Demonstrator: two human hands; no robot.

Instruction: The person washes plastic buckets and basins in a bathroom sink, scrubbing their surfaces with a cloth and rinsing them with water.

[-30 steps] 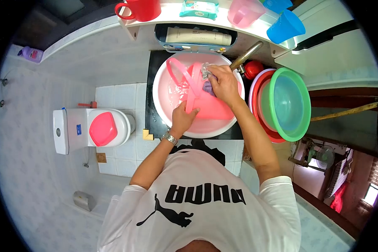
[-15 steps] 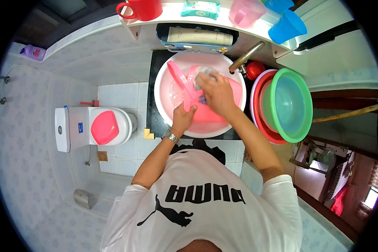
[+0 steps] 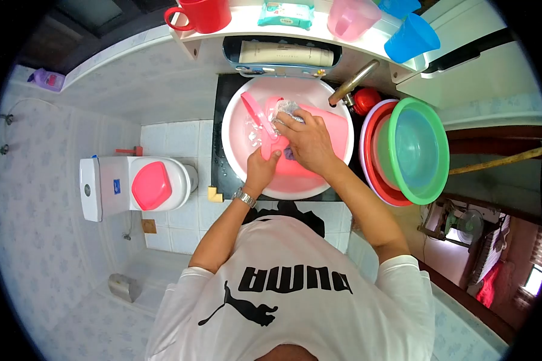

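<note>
A pink plastic container (image 3: 334,129) with a looped handle (image 3: 255,108) lies tilted in the white basin (image 3: 230,157), which has water in it. My left hand (image 3: 262,168) grips the container's near edge beside the handle. Over the container's upper part, my right hand (image 3: 310,141) presses a crumpled grey and white cloth (image 3: 288,108). A purple bit of the cloth shows under the palm. The fingertips of my right hand are partly lost in the cloth.
A metal faucet (image 3: 355,81) reaches over the basin's right rim. Stacked basins, the top one green (image 3: 392,147), stand at the right. Above is a shelf (image 3: 316,30) with cups and a wipes pack. A toilet (image 3: 190,178) is at the left.
My right hand has slid the cloth left and slightly down over the container. The handle loop has shifted and tilted. My left hand keeps its hold.
</note>
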